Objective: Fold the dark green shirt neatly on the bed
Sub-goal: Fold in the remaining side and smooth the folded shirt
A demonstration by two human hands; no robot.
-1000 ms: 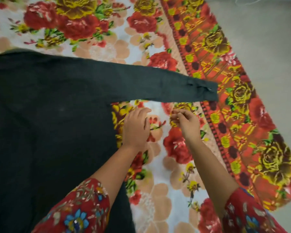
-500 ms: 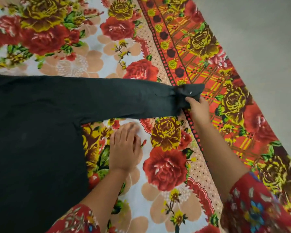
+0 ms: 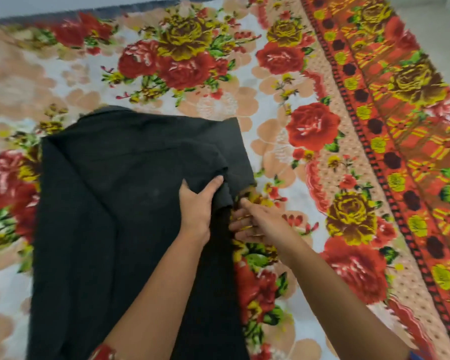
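Observation:
The dark green shirt [image 3: 120,209] lies spread on the floral bedspread [image 3: 309,131], almost black in this light. Its right sleeve is folded in over the body, leaving a straight edge near the shirt's upper right. My left hand [image 3: 196,203] rests on the shirt near its right edge, thumb and fingers pinching a bunched ridge of the cloth. My right hand [image 3: 257,222] lies just right of that edge, fingers spread and pointing left, tips touching the shirt's side where the fabric meets the bedspread. The lower part of the shirt runs out of the bottom of the frame under my forearms.
The bedspread has a red and orange patterned border [image 3: 400,152] running diagonally on the right. Grey floor [image 3: 447,27] shows beyond it at the upper right. A pale strip of floor or wall [image 3: 37,6] lies past the bed's far edge.
The right sleeve, stretched out to the right before, now lies folded in over the shirt's body. My right hand let go of the cuff and came back to the shirt's side; my left hand moved onto the cloth.

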